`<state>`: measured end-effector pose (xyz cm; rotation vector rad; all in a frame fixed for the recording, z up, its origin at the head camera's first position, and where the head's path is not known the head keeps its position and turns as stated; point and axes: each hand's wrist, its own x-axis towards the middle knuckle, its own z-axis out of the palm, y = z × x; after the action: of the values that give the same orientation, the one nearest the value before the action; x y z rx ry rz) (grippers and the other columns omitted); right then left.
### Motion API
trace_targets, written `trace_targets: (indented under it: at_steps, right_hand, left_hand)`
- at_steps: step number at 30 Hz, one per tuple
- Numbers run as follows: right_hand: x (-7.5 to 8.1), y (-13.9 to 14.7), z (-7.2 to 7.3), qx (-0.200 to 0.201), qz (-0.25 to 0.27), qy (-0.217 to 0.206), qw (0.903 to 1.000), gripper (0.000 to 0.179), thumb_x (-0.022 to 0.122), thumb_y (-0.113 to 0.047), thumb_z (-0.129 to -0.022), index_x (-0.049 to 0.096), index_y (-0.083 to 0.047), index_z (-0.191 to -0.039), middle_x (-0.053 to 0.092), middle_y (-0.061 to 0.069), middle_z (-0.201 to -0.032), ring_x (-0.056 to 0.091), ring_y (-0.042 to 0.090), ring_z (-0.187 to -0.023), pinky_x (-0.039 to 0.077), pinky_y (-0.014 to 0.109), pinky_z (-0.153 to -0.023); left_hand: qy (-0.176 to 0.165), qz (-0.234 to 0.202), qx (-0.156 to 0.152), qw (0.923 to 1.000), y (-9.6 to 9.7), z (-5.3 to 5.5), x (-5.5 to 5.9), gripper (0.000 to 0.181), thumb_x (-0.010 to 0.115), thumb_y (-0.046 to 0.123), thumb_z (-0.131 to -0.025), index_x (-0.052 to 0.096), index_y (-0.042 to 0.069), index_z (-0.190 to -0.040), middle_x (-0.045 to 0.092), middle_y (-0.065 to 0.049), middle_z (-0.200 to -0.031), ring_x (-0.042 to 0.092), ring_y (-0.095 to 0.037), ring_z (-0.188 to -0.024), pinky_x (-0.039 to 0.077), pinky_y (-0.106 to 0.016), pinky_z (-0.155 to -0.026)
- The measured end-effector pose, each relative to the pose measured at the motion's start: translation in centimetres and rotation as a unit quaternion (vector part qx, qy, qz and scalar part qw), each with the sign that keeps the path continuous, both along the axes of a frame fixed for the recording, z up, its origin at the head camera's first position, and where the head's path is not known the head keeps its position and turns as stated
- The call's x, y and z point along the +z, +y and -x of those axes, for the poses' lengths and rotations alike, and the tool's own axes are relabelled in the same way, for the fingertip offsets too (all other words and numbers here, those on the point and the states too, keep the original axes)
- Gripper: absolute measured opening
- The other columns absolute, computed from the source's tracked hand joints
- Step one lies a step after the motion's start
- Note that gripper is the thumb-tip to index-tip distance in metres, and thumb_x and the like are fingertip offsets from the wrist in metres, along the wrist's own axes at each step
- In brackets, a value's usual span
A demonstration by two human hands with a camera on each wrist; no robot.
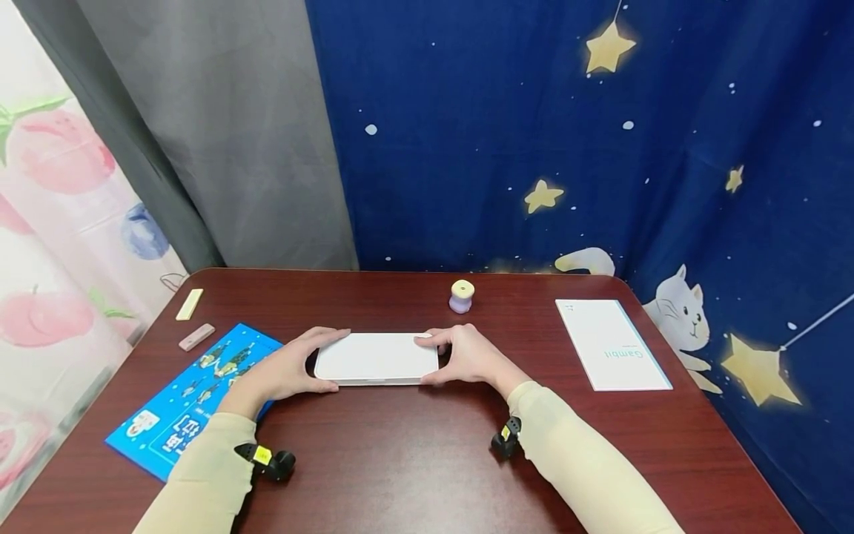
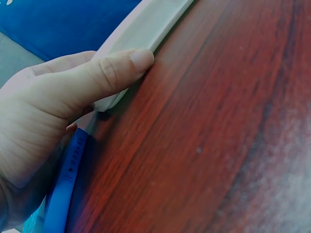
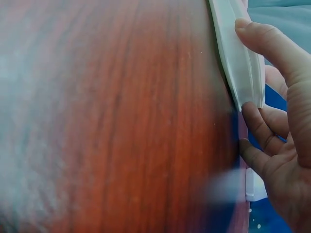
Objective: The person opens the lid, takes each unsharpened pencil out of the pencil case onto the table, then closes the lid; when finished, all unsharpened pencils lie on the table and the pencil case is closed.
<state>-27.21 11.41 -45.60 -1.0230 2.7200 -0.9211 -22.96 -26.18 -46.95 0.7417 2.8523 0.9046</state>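
The left hand (image 1: 288, 366) and right hand (image 1: 472, 357) grip opposite ends of the white box (image 1: 376, 357) mid-tabletop (image 1: 387, 452), where uneven finger pressure could tilt it, or a forward push topple the cream-topped spool (image 1: 461, 298) beyond.

“Gambit” — white rectangle (image 1: 610, 341), blue booklet (image 1: 196, 400) — lettering unclear

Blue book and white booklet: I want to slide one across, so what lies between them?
In the head view, the flat white object is between the blue book and the white booklet, with the left hand and right hand gripping its ends.
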Motion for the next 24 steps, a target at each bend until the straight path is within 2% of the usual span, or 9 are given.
trace_targets:
  at_steps: [4,10,17,24]
  right_hand:
    - [0.14,0.01,0.04,-0.003,-0.001,-0.004,1.0000,0.071,0.097,-0.048,-0.069,0.074,-0.028,-0.134,0.068,0.000,-0.138,0.067,0.002,-0.110,0.052,0.024,-0.089]
    - [0.34,-0.16,0.19,-0.008,0.007,-0.020,0.9997,0.072,0.098,-0.046,-0.068,0.074,-0.029,-0.133,0.068,0.000,-0.137,0.067,0.002,-0.102,0.052,0.024,-0.083]
    - [0.51,-0.22,0.06,-0.006,0.011,-0.031,0.9994,0.072,0.098,-0.044,-0.068,0.074,-0.027,-0.133,0.068,0.004,-0.138,0.064,0.004,-0.081,0.053,0.023,-0.078]
    - [0.52,-0.07,0.12,-0.011,0.020,-0.043,0.9988,0.072,0.099,-0.045,-0.067,0.074,-0.027,-0.133,0.066,0.007,-0.140,0.064,0.004,-0.077,0.053,0.024,-0.076]
  left_hand:
    - [-0.006,0.006,0.006,0.9999,0.06,-0.01,0.12,0.100,0.084,0.063,-0.080,0.037,0.035,-0.163,0.043,-0.002,-0.159,0.049,-0.028,-0.137,0.047,-0.058,-0.104]
    - [-0.021,0.003,0.015,0.9997,0.06,0.03,0.10,0.113,0.085,0.064,-0.078,0.021,0.037,-0.167,0.035,-0.007,-0.166,0.041,-0.034,-0.147,0.041,-0.062,-0.111]
    - [-0.026,0.006,0.017,0.9995,0.04,0.01,0.09,0.115,0.085,0.064,-0.078,0.020,0.034,-0.168,0.033,-0.007,-0.167,0.040,-0.034,-0.148,0.040,-0.062,-0.112]
    - [-0.018,0.005,0.018,0.9997,0.08,-0.02,0.17,0.113,0.086,0.062,-0.078,0.023,0.033,-0.168,0.036,-0.009,-0.165,0.042,-0.036,-0.146,0.041,-0.063,-0.110]
